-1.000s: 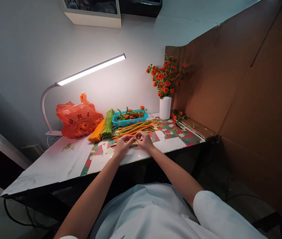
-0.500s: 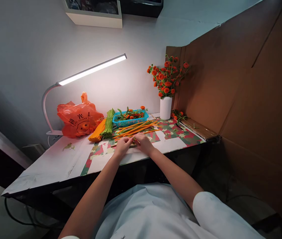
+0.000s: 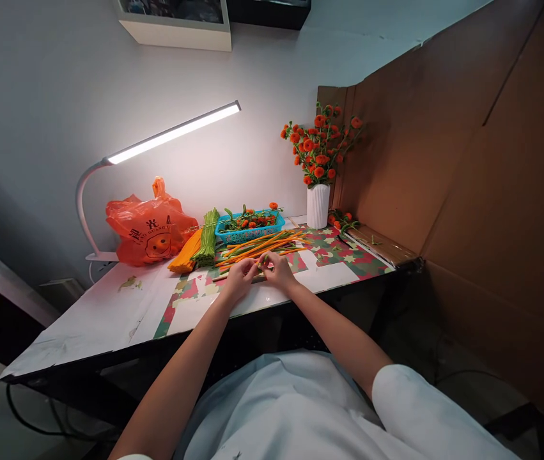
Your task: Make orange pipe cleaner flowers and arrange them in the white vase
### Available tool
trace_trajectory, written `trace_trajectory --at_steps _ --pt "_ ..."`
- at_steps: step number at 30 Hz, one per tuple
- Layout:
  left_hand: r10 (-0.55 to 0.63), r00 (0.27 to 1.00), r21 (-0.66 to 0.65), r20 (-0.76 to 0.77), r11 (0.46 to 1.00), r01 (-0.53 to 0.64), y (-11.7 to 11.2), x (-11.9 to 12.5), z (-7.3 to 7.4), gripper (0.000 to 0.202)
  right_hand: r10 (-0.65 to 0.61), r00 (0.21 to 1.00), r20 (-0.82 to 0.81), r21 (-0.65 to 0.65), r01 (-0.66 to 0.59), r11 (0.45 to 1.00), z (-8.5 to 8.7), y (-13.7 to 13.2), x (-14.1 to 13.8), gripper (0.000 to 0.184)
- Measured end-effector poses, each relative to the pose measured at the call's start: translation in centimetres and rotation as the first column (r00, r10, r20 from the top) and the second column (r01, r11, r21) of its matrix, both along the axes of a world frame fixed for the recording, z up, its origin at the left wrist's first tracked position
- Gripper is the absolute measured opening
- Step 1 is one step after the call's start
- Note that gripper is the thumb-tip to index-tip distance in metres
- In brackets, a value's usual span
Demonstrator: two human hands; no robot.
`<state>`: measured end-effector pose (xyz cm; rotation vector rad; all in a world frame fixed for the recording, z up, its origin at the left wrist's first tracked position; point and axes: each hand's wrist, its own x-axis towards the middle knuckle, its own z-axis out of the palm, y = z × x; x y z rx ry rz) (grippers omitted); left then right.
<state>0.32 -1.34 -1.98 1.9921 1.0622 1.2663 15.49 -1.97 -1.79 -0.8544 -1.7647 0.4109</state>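
Observation:
My left hand and my right hand meet over the front of the table, their fingertips pinched together. Between them is a short green fuzzy piece, perhaps bent pipe cleaner; the fingers cover most of it. Just behind the hands lie loose orange and green pipe cleaners. A thin stick lies beside my left hand. To the left rest an orange bundle and a green bundle of pipe cleaners.
A blue basket holds green stems and orange flowers. Behind it stands a white ribbed vase of orange flowers. An orange plastic bag and a lit desk lamp are at left. Cardboard walls the right side.
My right hand's fingers have lifted and spread slightly apart from my left hand's, so more of the green piece shows. The view has shifted a little.

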Motion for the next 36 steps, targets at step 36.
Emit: trace_trajectory --at_steps 36 --pt "-0.048 0.942 -0.270 0.332 0.952 0.143 -0.3 0.4 0.3 0.060 -0.052 0.999 -0.012 0.011 0.052 0.999 0.2 0.1 -0.1 0.007"
